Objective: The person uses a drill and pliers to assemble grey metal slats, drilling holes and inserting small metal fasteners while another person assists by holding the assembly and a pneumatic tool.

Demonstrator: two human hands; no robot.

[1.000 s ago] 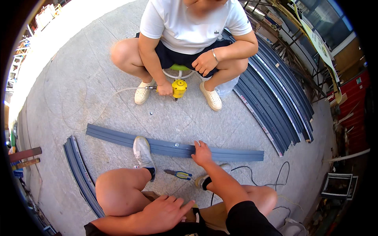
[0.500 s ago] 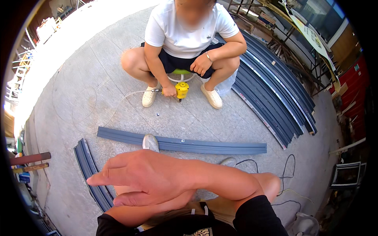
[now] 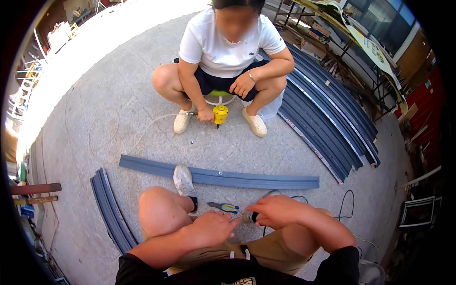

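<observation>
My left hand (image 3: 214, 229) hovers palm down over my lap, fingers loosely stretched, with nothing in it. To its right, my right hand (image 3: 273, 212) is also without an object. Its index finger points left and the others bend slightly. Between and just beyond the hands lies a pair of pliers (image 3: 225, 207) with yellow-and-blue handles, on the ground and untouched. A long grey metal profile (image 3: 256, 181) runs crosswise farther out, with my left shoe (image 3: 183, 179) resting on it.
Opposite, a person in a white shirt (image 3: 223, 47) sits on a low stool, gripping a yellow air tool (image 3: 220, 114) with a pale hose. Grey profiles (image 3: 327, 118) are stacked at the right; more profiles (image 3: 111, 209) lie at the left. A dark cable (image 3: 352, 202) coils right.
My hands, crossed one over the other before, have come apart and drawn back, the right one moving right. The pliers have come into sight.
</observation>
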